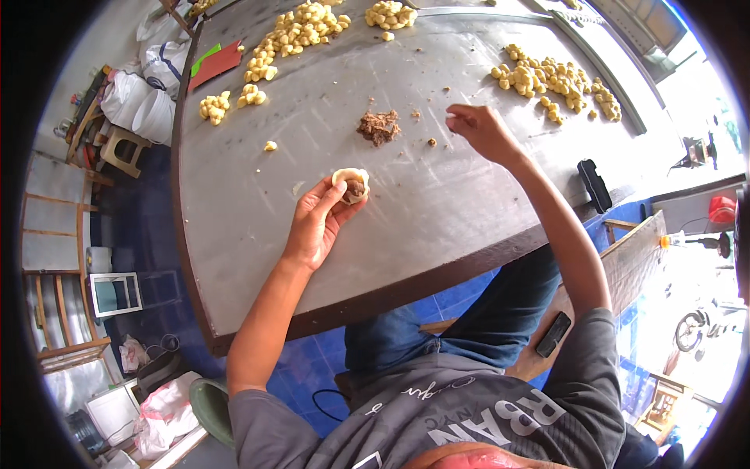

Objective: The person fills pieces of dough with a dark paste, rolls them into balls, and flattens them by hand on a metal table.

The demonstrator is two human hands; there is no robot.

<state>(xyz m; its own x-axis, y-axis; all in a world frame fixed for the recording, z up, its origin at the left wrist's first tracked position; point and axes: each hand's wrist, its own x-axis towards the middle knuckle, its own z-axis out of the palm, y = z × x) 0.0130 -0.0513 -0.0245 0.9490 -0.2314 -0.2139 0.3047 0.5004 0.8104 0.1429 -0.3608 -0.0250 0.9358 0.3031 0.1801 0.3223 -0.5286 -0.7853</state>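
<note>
My left hand [316, 215] grips a cupped piece of pale yellow dough [344, 175] by its edge, above the table's near part. Brown filling [354, 188] lies inside the dough cup. My right hand [480, 131] is off to the right over the table, its fingers curled together at the tips. Whatever is between them, if anything, is too small to make out. Between and beyond the hands sits a loose heap of brown filling [379, 127], with a small brown lump [432, 142] beside my right hand. One small dough ball [270, 146] rests alone to the left.
Several heaps of yellow dough balls lie about the grey table [258, 227], including a large far pile [301, 31] and a right-hand pile [555, 82]. Red and green flat scrapers [216, 64] lie far left. A black case [594, 186] sits at the right edge; a phone [553, 334] rests on the bench.
</note>
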